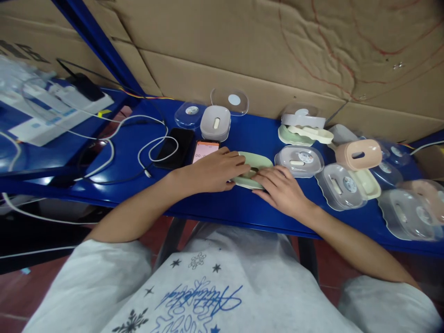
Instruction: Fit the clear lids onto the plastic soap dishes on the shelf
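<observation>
A light green oval dish [258, 159] lies on the blue table between my two hands. My left hand [222, 169] grips its left end, with the fingers over the rim and the thumb low at the side. On the right end rests my right hand [277, 185], its fingers bent over the dish and partly hiding its middle. Just behind my left hand is a lit phone [206, 150]. A grey-white box [215, 123] with a small pale handle stands behind the phone. Right of the dish sits a clear-lidded grey box [299, 161].
More lidded boxes [342, 186] and a peach lid [359, 155] crowd the right side. Clear lids [229, 101] lean at the back cardboard [243, 76]. A black phone [175, 148] and white cables [138, 118] lie at the left of the blue table [222, 206].
</observation>
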`<action>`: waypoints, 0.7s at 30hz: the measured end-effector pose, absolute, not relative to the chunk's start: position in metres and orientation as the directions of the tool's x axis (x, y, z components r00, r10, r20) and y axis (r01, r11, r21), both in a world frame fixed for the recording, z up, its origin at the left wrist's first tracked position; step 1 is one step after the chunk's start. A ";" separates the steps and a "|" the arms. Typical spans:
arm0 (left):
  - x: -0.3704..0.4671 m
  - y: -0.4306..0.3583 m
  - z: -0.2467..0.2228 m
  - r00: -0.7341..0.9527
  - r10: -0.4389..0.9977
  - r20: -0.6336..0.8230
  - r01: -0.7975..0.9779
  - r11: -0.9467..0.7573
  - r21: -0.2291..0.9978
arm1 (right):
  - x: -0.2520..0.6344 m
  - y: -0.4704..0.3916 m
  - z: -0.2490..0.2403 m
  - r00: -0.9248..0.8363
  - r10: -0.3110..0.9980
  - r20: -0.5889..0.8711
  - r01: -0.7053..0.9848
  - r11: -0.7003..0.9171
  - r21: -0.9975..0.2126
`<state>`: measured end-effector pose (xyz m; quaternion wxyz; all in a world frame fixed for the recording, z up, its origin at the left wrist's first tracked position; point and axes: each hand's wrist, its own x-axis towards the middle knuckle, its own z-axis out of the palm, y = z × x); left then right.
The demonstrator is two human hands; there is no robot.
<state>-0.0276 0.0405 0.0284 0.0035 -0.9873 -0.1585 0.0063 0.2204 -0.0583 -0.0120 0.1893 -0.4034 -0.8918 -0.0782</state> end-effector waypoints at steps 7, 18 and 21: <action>-0.031 0.055 0.033 0.962 0.273 0.032 0.260 -0.942 0.213 | 0.223 -0.057 -0.017 -0.620 0.666 0.416 0.736 0.676 0.015; -0.003 0.220 0.032 0.613 0.670 0.418 0.741 -0.672 -0.010 | 0.235 -0.046 -0.022 -0.554 0.727 0.405 0.785 0.619 -0.038; 0.006 0.208 0.030 0.658 0.634 0.407 0.726 -0.678 -0.117 | 0.237 -0.045 -0.025 -0.526 0.751 0.399 0.795 0.601 -0.083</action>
